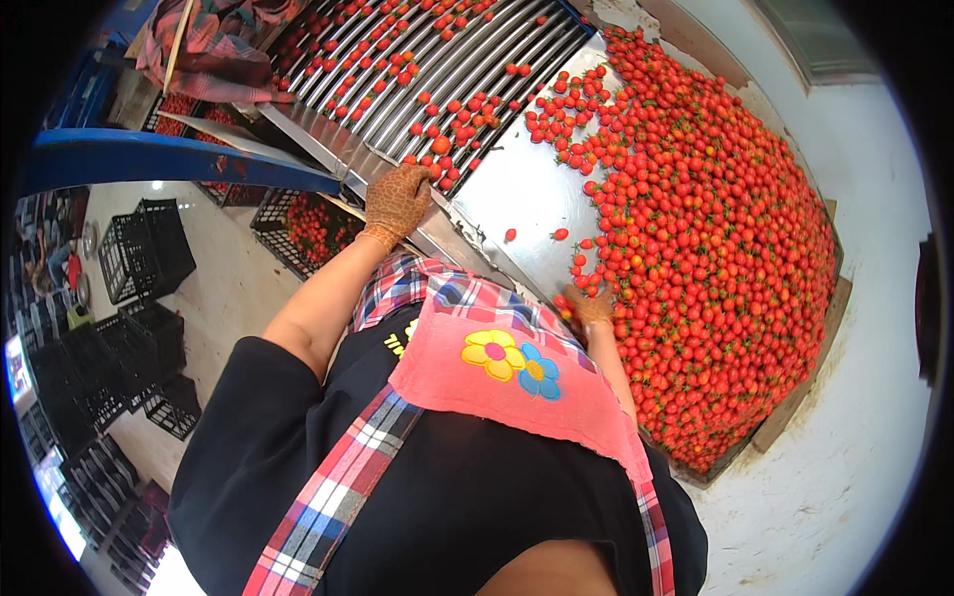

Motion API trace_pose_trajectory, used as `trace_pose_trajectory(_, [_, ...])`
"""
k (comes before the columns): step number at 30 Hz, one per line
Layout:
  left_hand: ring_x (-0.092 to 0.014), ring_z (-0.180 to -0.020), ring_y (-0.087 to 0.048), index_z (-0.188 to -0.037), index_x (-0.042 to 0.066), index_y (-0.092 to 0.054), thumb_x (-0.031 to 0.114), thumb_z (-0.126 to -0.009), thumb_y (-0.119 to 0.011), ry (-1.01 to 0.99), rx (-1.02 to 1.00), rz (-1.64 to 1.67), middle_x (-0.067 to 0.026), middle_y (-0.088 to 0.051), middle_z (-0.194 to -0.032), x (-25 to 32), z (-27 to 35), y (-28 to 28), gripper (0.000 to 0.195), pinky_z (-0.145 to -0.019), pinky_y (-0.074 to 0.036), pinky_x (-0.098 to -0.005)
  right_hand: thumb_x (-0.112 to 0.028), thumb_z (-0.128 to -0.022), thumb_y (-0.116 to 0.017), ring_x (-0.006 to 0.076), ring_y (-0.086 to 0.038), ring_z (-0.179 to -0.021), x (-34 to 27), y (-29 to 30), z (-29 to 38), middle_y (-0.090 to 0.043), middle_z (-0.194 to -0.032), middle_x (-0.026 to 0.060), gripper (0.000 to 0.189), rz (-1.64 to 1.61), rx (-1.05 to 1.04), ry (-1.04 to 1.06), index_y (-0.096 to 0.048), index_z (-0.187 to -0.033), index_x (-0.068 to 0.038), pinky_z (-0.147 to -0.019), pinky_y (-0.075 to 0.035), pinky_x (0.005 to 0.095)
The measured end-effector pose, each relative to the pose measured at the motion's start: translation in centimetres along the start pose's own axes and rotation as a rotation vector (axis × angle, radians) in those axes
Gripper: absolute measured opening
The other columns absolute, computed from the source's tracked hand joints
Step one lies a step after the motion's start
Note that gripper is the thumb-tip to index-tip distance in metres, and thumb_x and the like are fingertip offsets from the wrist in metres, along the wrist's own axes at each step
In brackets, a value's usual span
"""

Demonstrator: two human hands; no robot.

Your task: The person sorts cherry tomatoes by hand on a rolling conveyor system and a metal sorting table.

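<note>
My left hand [398, 201], in a brown patterned glove, lies with its fingers curled over the metal side rail [354, 160] of a roller conveyor [365, 123]. Small red cherry tomatoes [462, 119] lie scattered on the rollers just beyond it. My right hand [594, 304], gloved alike, is down at the near edge of a big heap of cherry tomatoes [715, 246]. Tomatoes touch its fingers, which are partly hidden, so its hold is unclear. Between the hands slopes a shiny metal sheet [522, 201] with a few loose tomatoes on it.
A blue metal bar [179, 160] crosses on the left, above a black crate of tomatoes [287, 249]. Stacked black crates [145, 249] stand on the floor. Checked cloth [216, 52] hangs beside the conveyor. A white wall [879, 298] bounds the heap on the right.
</note>
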State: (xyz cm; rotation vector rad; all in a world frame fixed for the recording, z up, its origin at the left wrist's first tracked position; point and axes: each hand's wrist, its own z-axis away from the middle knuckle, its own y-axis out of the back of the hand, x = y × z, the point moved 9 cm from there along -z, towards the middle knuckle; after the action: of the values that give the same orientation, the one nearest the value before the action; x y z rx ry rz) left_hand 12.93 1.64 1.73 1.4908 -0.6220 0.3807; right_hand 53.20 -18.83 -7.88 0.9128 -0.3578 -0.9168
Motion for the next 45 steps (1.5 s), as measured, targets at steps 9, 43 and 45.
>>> trace_pose_trajectory(9, [-0.029,-0.083,-0.06,-0.09,0.01,-0.064,0.016,-0.077,-0.056,0.038,-0.025,-0.076,-0.009,-0.063,-0.087,-0.2,0.6,1.0,0.017,-0.072,-0.048,-0.0407,-0.035,-0.071,-0.07,0.0295,-0.055,-0.095,-4.1,-4.4,-1.0,-0.051,-0.114,0.0149,0.069,-1.021,-0.065,-0.529,-0.036,-0.126,-0.011,-0.075,-0.048,0.0518])
trace_pose_trajectory(43, [-0.035,-0.113,-0.046,-0.117,-0.004,-0.043,0.018,-0.09,-0.05,0.79,-0.39,2.178,-0.0213,-0.048,-0.116,0.6,-7.6,-7.3,0.035,-0.094,-0.044,-0.0446,-0.026,-0.084,-0.061,0.0149,-0.057,-0.087,-1.9,-1.6,2.6,-0.057,-0.103,0.0111,0.048,-0.716,-0.426,0.067,-0.047,-0.121,0.001,-0.063,-0.049,0.0245])
trace_pose_trajectory(45, [-0.021,-0.104,-0.052,-0.112,0.004,-0.049,0.02,-0.087,-0.057,0.605,-0.553,1.818,-0.0087,-0.055,-0.108,2.8,-5.0,-4.5,0.031,-0.088,-0.044,-0.0318,-0.026,-0.084,-0.06,0.0143,-0.057,-0.085,-2.0,-1.4,2.9,-0.058,-0.102,0.0108,0.048,-0.739,-0.422,0.068,-0.047,-0.122,0.001,-0.063,-0.048,0.0232])
